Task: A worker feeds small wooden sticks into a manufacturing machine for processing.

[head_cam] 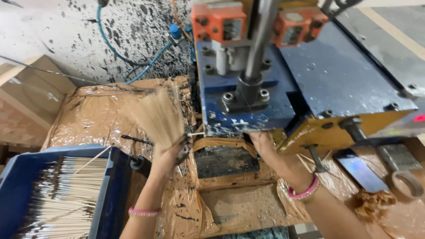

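My left hand grips a fanned bundle of thin pale sticks, held upright beside the left side of a blue and yellow machine. Its fingers are stained black. My right hand reaches under the machine's blue front block, fingertips hidden beneath it; whether it holds anything cannot be seen. Both wrists wear pink bangles. A single thin stick pokes out at the machine's lower left edge, next to my left fingers.
A blue crate at lower left holds several pale sticks with dark ends. Brown plastic sheeting covers the bench. Blue hoses hang on the ink-spattered wall. A phone and a metal ring lie at right.
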